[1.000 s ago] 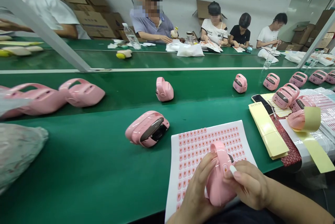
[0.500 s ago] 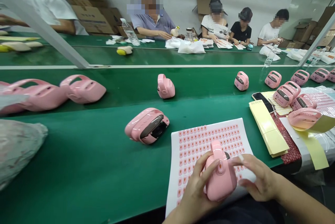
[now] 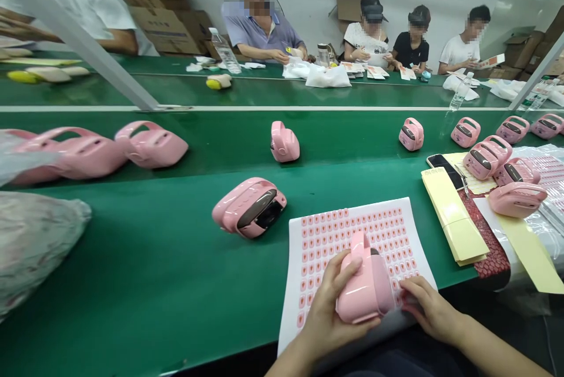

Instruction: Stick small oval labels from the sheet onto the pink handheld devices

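Observation:
My left hand [image 3: 328,300] is closed around a pink plastic device with a carry handle [image 3: 363,289], held tilted above a sticker sheet [image 3: 328,236]. Its thumb presses near the base of the handle. Rows of small pink stickers with a red mark cover the white sheet. Just right of the device, my right hand [image 3: 434,309] has thumb and forefinger drawn together at the sheet's stickers. Whatever lies between those fingertips is too small to make out. Another pink device [image 3: 250,206] with a dark front panel rests on the green table, left of the sheet.
More pink devices stand along the green belt [image 3: 343,136] and at the right. Folded yellow paper [image 3: 453,215] and a phone [image 3: 445,170] lie right of the sheet. A plastic-wrapped bundle [image 3: 39,248] is at left. A slanted metal post [image 3: 97,42] crosses the view; co-workers sit opposite.
My right hand has moved down from beside the device to the sticker sheet, its fingers closing. My left hand has turned the device, so the round sticker spot on its side is covered by the thumb.

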A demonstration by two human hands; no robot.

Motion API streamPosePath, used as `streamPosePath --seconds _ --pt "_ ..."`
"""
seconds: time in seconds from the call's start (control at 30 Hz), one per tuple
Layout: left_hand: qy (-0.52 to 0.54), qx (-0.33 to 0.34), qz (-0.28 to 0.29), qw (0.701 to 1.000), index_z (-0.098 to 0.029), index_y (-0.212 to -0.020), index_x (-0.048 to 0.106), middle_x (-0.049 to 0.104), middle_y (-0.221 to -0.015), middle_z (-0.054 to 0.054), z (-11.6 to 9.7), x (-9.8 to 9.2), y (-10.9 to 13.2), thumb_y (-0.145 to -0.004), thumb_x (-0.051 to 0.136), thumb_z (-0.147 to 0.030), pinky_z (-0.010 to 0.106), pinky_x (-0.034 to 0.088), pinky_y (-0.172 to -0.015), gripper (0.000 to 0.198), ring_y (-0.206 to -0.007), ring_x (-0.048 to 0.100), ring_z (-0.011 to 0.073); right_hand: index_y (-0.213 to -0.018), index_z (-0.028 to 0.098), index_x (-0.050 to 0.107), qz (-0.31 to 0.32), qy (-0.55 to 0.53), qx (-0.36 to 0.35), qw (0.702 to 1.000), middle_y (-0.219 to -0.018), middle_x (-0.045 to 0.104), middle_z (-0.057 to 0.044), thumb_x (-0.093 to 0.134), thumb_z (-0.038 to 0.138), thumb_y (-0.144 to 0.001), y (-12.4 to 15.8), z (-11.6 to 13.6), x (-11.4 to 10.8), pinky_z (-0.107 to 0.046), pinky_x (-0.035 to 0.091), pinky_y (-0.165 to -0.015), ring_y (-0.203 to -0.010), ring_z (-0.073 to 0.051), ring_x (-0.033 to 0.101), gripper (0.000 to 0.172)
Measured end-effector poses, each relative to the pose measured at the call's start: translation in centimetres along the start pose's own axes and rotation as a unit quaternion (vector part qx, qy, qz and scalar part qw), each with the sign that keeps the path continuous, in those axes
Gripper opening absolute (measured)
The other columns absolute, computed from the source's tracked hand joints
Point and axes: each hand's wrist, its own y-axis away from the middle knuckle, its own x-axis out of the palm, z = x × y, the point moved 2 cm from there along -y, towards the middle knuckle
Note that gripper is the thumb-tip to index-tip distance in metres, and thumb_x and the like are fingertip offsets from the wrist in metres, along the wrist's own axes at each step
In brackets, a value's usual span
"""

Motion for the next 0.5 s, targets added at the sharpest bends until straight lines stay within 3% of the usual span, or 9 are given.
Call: streamPosePath --seconds 0.07,0.17,0.27,0.33,0.43,0.5 --pt "0.127 -0.126 -0.063 0.982 -0.034 -0.120 0.059 0.058 -0.121 0.009 1.3 0.1 0.5 -0.050 0.084 -0.038 0.049 0.047 -0.090 0.074 -0.110 0.056 0.0361 -0.137 0.023 0.028 -0.012 -0.010 -0.016 1.000 -0.095 0.060 -0.009 0.039 0.016 -0.093 -0.4 0.2 0.2 -0.029 0.058 -0.073 -0.081 -0.018 0.064 0.045" --pt "0.371 -0.260 -0.132 0.881 -0.031 -0.122 0.058 0.068 -0.110 0.007 2.9 0.7 1.3 -0.065 0.074 -0.048 0.045 0.048 -0.090 0.062 -0.103 0.061 0.0308 -0.133 0.023 0.034 -0.066 -0.020 -0.034 0.997 -0.085 0.060 -0.006 0.037 0.019 -0.095 -0.9 0.4 0.4 -0.025 0.058 -0.061 -0.068 -0.015 0.062 0.038" --pt "0.576 -0.236 -0.108 0.775 -0.036 -0.125 0.054 0.069 -0.113 0.002 3.6 1.4 1.3 -0.081 0.056 -0.053 0.039 0.045 -0.095 0.047 -0.108 0.061 0.0231 -0.125 0.023 0.043 -0.194 -0.021 0.005 0.981 -0.079 0.057 -0.002 0.043 0.020 -0.093 -2.0 0.7 0.0 -0.024 0.057 -0.058 -0.064 -0.014 0.061 0.031" --pt "0.659 -0.187 -0.061 0.726 -0.040 -0.128 0.049 0.061 -0.126 -0.002 3.5 1.7 1.1 -0.085 0.046 -0.056 0.036 0.039 -0.101 0.047 -0.118 0.054 0.0190 -0.119 0.023 0.047 -0.301 -0.035 0.062 0.951 -0.080 0.055 -0.001 0.050 0.020 -0.090 -3.4 1.4 -0.7 -0.026 0.058 -0.061 -0.065 -0.013 0.062 0.029" --pt "0.706 -0.139 0.000 0.694 -0.039 -0.129 0.047 0.053 -0.134 -0.004 3.0 2.2 0.8 -0.088 0.041 -0.055 0.032 0.032 -0.105 0.045 -0.125 0.046 0.0142 -0.117 0.024 0.046 -0.423 -0.094 0.104 0.895 -0.083 0.051 0.000 0.057 0.020 -0.087 -6.1 3.5 -2.0 -0.026 0.057 -0.062 -0.065 -0.011 0.061 0.032" --pt "0.717 -0.124 0.021 0.686 -0.038 -0.127 0.051 0.055 -0.132 -0.004 2.5 2.6 0.6 -0.088 0.044 -0.051 0.027 0.033 -0.104 0.041 -0.123 0.048 0.0119 -0.117 0.026 0.046 -0.464 -0.116 0.075 0.875 -0.082 0.051 0.001 0.058 0.018 -0.086 -8.0 5.2 -2.5 -0.025 0.057 -0.060 -0.063 -0.010 0.059 0.035"
